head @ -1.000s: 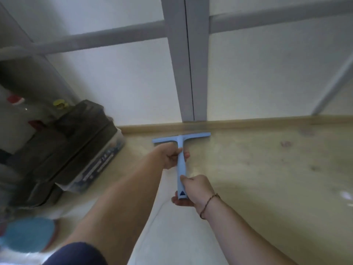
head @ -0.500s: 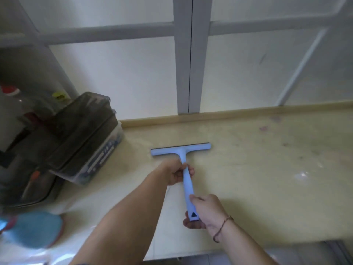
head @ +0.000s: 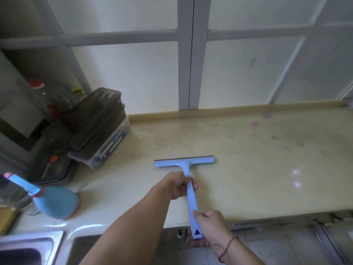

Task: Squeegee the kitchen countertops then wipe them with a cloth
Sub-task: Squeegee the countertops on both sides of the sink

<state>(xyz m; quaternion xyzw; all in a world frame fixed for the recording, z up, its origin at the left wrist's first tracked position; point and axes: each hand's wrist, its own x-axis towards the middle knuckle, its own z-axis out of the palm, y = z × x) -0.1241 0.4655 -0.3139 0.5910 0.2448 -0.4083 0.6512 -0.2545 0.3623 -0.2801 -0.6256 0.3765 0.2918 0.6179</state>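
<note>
Blue squeegee (head: 188, 169) in both hands

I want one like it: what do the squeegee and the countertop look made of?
Squeegee: likely light blue plastic, smooth and matte, moulded in one piece, with a dark, probably rubber blade strip. Countertop: beige, glossy with bright glints, faintly mottled; stone or laminate, cannot tell.

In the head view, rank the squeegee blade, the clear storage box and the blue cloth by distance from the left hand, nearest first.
1. squeegee blade, just ahead of the left hand.
2. clear storage box, left, toward the wall.
3. blue cloth, far left by the sink.
</note>
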